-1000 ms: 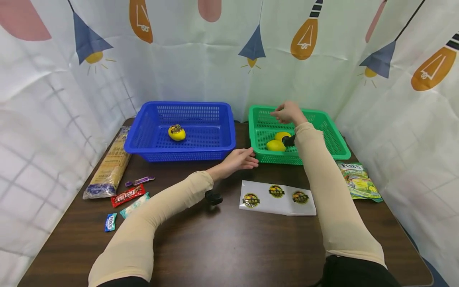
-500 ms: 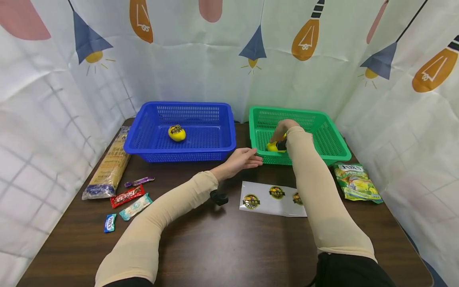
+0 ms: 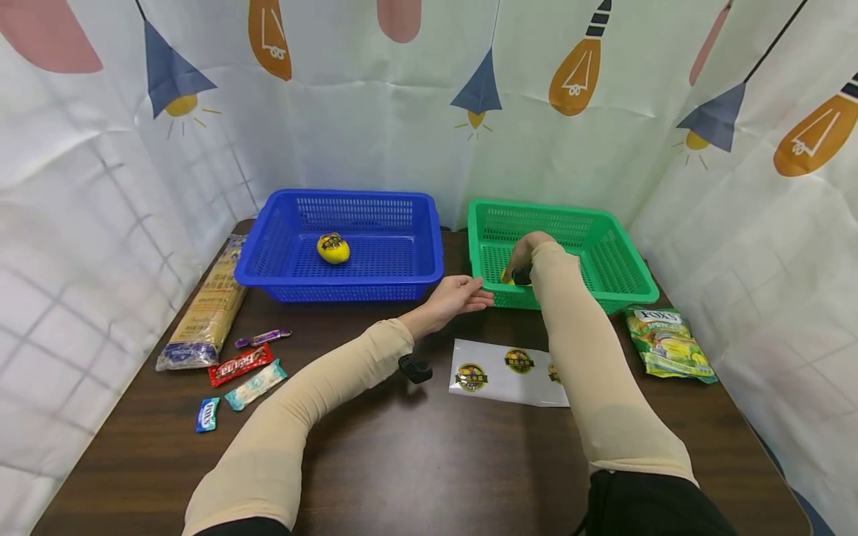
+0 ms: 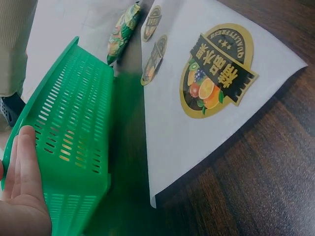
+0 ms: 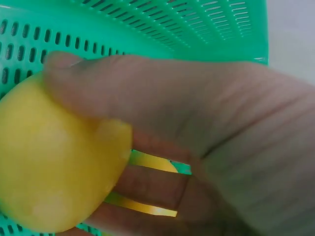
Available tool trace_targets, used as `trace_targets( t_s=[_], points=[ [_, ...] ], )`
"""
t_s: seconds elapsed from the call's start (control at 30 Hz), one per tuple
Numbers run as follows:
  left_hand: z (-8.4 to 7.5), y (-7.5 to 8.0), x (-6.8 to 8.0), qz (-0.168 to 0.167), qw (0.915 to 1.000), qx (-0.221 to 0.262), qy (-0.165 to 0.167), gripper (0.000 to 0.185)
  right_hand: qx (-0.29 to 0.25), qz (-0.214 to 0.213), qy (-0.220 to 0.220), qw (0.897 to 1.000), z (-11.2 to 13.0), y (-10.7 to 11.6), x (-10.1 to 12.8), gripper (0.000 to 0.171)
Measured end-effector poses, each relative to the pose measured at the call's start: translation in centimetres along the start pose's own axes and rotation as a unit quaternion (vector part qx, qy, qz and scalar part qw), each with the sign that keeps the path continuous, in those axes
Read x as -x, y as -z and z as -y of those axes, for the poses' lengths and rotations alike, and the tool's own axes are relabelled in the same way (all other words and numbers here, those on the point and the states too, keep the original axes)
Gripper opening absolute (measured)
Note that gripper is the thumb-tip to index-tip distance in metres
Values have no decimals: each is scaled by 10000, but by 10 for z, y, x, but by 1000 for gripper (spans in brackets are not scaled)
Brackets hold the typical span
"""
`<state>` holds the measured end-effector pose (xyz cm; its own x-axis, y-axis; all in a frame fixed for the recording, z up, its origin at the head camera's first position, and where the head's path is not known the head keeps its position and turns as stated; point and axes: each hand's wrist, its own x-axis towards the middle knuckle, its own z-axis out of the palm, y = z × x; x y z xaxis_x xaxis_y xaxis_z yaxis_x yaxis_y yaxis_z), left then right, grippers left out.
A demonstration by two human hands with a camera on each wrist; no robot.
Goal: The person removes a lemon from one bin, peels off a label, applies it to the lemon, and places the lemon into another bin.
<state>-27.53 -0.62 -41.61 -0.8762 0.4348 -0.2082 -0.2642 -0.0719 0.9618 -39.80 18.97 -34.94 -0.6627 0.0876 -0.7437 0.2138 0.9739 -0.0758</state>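
the right hand point(image 5: 206, 147) curls round 1 yellow lemon point(image 5: 54, 162) inside the green basket point(image 3: 606, 257), likely light, firm and smooth-skinned, best cupped round its middle, while the left hand point(image 3: 456, 296) rests flat-fingered against that basket's near corner.

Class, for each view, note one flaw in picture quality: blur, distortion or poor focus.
Head view: wide-angle bending curves the curtain edges, otherwise sharp. Left wrist view: the sticker sheet is crisp, the left hand soft. Right wrist view: too close, so the right hand and lemon blur.
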Motion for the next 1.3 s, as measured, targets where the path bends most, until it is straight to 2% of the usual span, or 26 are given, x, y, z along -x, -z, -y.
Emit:
trace_targets(
  t_s=[0.17, 0.27, 0.37, 0.53, 0.73, 0.83, 0.9, 1.07, 1.2, 1.3],
  points=[
    [1, -2, 1, -66, 10000, 36, -40, 35, -27, -299, 394, 9988, 4, 8, 13, 63],
    [2, -3, 1, -130, 9999, 36, -58, 34, 69, -566, 810, 9951, 9, 14, 29, 59],
    [2, -4, 3, -166, 9998, 2, -72, 32, -133, -651, 1118, 9915, 15, 20, 48, 58],
    [1, -5, 4, -135, 9999, -86, -5, 33, -26, -739, 1433, 9869, 18, 32, 78, 63],
    [1, 3, 9, 11, 9987, -515, -59, 43, 263, -1145, 1804, 9766, 20, 38, 112, 59],
    [2, 11, 16, 186, 9963, -832, -100, 50, 485, -1469, 2062, 9662, 23, 34, 129, 64],
    [3, 18, 23, 275, 9947, -987, -111, 52, 601, -1817, 2275, 9548, 26, 26, 138, 67],
    [4, 31, 41, 477, 9930, -1040, -291, 49, 664, -2718, 2889, 9155, 30, -15, 154, 63],
    [6, 34, 56, 700, 9928, -794, -565, 45, 400, -2925, 3432, 8916, 29, -56, 155, 56],
    [11, 36, 66, 886, 9923, -528, -680, 43, 150, -2911, 3742, 8803, 27, -87, 149, 52]
  ],
)
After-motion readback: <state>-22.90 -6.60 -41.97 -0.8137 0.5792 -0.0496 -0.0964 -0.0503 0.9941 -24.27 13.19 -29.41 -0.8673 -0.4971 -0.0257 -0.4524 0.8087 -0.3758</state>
